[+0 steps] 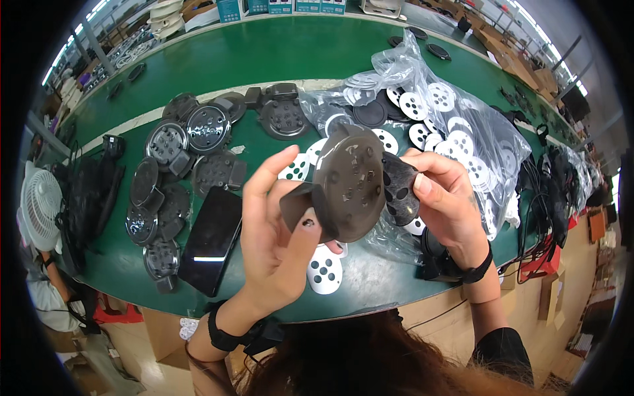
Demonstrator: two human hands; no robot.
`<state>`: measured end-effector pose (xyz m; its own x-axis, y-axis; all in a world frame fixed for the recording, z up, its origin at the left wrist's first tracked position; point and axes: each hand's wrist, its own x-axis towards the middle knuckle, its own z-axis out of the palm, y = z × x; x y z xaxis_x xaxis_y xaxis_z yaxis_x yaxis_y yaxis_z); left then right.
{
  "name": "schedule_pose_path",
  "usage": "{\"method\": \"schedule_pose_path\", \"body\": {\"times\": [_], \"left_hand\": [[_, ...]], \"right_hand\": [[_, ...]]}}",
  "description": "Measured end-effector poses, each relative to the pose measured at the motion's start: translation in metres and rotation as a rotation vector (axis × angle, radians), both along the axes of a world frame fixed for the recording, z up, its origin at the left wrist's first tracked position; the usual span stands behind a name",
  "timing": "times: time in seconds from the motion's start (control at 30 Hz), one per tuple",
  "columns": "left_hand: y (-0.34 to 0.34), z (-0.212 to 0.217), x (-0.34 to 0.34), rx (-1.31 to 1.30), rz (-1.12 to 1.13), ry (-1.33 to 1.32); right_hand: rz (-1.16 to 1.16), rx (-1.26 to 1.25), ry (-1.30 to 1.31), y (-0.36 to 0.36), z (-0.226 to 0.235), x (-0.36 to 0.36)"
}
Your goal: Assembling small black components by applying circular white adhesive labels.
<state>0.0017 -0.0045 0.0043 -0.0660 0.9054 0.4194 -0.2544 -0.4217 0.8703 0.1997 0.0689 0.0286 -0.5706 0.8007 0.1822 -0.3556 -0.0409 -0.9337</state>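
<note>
My left hand [272, 247] grips a round, dark translucent plastic housing [353, 181] by the square block on its side, thumb on the block. Small raised bumps and holes show on its face. Between the thumb and fingers of my right hand [450, 201] is a black perforated disc [401, 190], slightly bent. It sits right beside the housing's right rim; I cannot tell if they touch. Under my hands lie white discs with holes, one white disc [325, 270] near the table's front edge. A dark phone-like slab [211, 241] lies left of my left hand.
Several similar dark housings [209, 129] are heaped at the left. A clear plastic bag [505, 155] spills white and black discs at the right. Black cables [538, 198] hang at the right edge. A white fan [41, 206] stands far left, and boxes [307, 6] line the back.
</note>
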Motion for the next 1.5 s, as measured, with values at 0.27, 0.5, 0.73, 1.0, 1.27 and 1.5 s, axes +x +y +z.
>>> {"method": "schedule_pose_path", "body": {"times": [0.27, 0.5, 0.73, 1.0, 1.27, 1.5], "left_hand": [[-0.005, 0.006, -0.004, 0.103, 0.014, 0.190], [-0.004, 0.002, -0.002, 0.153, 0.069, 0.231], [-0.005, 0.001, 0.000, 0.154, 0.059, 0.164], [-0.007, -0.002, -0.008, 0.137, 0.022, 0.141], [-0.004, -0.003, -0.003, 0.184, 0.081, 0.137], [-0.005, -0.002, -0.003, 0.165, 0.070, 0.169]], "right_hand": [[-0.165, 0.064, -0.092, -0.003, 0.004, -0.001], [-0.229, 0.246, -0.158, -0.006, 0.004, -0.001], [-0.244, 0.260, -0.106, -0.010, 0.002, -0.002], [-0.240, -0.238, 0.212, -0.003, 0.008, 0.004], [-0.227, 0.420, -0.229, -0.016, 0.008, -0.003], [-0.261, 0.412, -0.234, -0.015, 0.004, -0.008]]}}
